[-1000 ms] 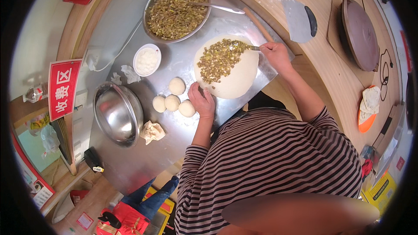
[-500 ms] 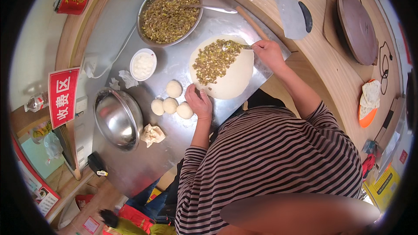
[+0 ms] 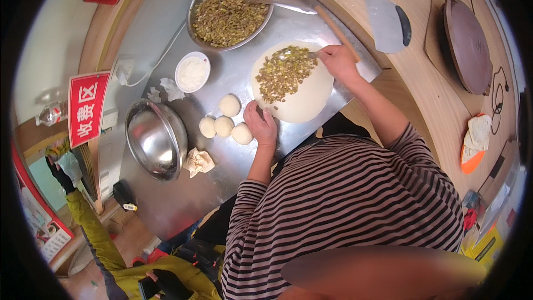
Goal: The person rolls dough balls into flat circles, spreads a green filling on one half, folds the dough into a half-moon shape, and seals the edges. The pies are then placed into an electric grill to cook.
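Note:
A round, flat sheet of dough point(image 3: 311, 97) lies on the steel table, its upper left part spread with chopped green and brown filling point(image 3: 283, 75). My right hand point(image 3: 340, 64) is closed round the handle of a metal spoon point(image 3: 315, 54), whose bowl rests in the filling near the sheet's far side. At the sheet's near left edge is my left hand point(image 3: 261, 125), holding nothing, its thumb apart from the fingers and its fingertips touching the dough's rim. Several dough balls point(image 3: 224, 126) sit just left of that hand.
A large steel bowl of filling point(image 3: 227, 14) stands at the back, with a white bowl point(image 3: 192, 72) nearer. An empty steel bowl point(image 3: 155, 139) and a crumpled cloth point(image 3: 199, 162) lie left. A rolling pin point(image 3: 337, 32) lies along the far edge. A person's yellow-green sleeve point(image 3: 91, 222) reaches in lower left.
The view has shifted, so the table's things sit slightly further right. The spoon's bowl has moved left within the filling. At lower left, another person's arm has reached up toward the shelf.

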Tool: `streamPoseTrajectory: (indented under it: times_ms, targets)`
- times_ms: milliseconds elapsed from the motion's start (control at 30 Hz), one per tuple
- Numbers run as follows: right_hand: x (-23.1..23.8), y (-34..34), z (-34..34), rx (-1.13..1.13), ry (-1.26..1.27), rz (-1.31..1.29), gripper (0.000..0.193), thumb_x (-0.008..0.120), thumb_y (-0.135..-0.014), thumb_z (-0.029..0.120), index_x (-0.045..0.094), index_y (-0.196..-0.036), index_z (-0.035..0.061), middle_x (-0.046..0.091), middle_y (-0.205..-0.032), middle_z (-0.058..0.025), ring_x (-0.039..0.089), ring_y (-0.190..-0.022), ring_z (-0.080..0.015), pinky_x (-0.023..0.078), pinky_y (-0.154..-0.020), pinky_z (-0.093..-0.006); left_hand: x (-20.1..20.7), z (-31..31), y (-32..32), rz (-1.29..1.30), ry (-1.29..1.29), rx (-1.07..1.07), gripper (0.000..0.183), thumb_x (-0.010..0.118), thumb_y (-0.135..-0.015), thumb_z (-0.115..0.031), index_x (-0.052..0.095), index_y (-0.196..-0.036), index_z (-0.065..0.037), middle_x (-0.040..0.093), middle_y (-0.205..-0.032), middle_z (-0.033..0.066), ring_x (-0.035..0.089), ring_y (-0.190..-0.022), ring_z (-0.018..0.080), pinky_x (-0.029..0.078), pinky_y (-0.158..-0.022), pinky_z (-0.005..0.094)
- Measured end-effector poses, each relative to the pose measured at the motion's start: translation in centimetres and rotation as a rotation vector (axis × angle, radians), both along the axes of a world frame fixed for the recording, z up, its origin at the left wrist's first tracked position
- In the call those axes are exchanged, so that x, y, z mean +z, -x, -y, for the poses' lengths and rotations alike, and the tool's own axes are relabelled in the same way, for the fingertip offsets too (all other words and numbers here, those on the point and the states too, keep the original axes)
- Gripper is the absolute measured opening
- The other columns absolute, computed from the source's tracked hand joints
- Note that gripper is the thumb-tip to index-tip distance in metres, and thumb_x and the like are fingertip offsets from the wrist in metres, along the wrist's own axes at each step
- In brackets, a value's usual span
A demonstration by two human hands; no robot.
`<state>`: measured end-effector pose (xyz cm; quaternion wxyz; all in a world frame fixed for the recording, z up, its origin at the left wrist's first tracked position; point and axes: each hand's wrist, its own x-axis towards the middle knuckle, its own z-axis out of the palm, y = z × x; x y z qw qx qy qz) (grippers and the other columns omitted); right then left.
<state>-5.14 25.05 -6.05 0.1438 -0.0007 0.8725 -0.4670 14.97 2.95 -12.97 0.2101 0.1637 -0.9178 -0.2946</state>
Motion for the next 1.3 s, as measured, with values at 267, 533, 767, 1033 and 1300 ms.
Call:
streamPoseTrajectory:
  times_ms: [267, 533, 767, 1033, 1300]
  targets:
    - [-1.2, -1.0, 2.1, 0.027, 0.171, 0.204, 0.021, 0.067, -0.090, 0.018, 0.074, -0.089, -0.0021, 0.068, -0.072, -0.0060, 0.061, -0.065, -0.0127, 0.050, -0.063, -0.0307, -0.1, 0.1, 0.0, -0.005, -0.016, 0.010, 0.039, 0.059, -0.090, -0.012, 0.053, -0.126, 0.003, 0.056, -0.124, 0.0236, 0.052, -0.114, 0.0420, 0.040, -0.103, 0.0496]
    - [-2.0, -2.1, 3.6, 0.113, 0.163, 0.162, 0.022, 0.066, -0.083, 0.019, 0.069, -0.075, -0.0005, 0.062, -0.062, -0.0131, 0.059, -0.057, -0.0209, 0.048, -0.058, -0.0370, -0.1, 0.0, 0.0, -0.034, -0.025, 0.016, 0.040, 0.058, -0.092, -0.014, 0.052, -0.127, 0.003, 0.056, -0.125, 0.0237, 0.051, -0.114, 0.0417, 0.040, -0.102, 0.0498]
    - [-1.0, -2.5, 5.1, 0.263, 0.080, 0.189, 0.019, 0.069, -0.087, 0.016, 0.073, -0.084, -0.0028, 0.064, -0.067, -0.0062, 0.057, -0.064, -0.0123, 0.047, -0.060, -0.0320, -0.1, 0.1, 0.0, -0.037, -0.015, 0.015, 0.040, 0.057, -0.092, -0.013, 0.052, -0.127, 0.004, 0.056, -0.125, 0.0239, 0.051, -0.115, 0.0418, 0.040, -0.103, 0.0497]
    - [0.4, -4.6, 4.9, 0.298, 0.124, 0.238, 0.018, 0.069, -0.088, 0.016, 0.073, -0.087, -0.0017, 0.064, -0.068, -0.0061, 0.056, -0.065, -0.0107, 0.048, -0.062, -0.0305, -0.2, 0.1, 0.0, -0.051, -0.031, 0.020, 0.040, 0.057, -0.091, -0.012, 0.052, -0.127, 0.004, 0.056, -0.125, 0.0243, 0.052, -0.115, 0.0420, 0.040, -0.102, 0.0493]
    - [0.8, -6.0, 3.4, 0.344, 0.015, 0.040, 0.018, 0.066, -0.089, 0.018, 0.074, -0.092, 0.0027, 0.071, -0.078, -0.0143, 0.069, -0.072, -0.0250, 0.054, -0.070, -0.0349, -0.1, -0.1, 0.0, -0.037, -0.066, 0.040, 0.038, 0.053, -0.092, -0.012, 0.053, -0.126, 0.005, 0.056, -0.125, 0.0254, 0.051, -0.115, 0.0428, 0.039, -0.104, 0.0496]
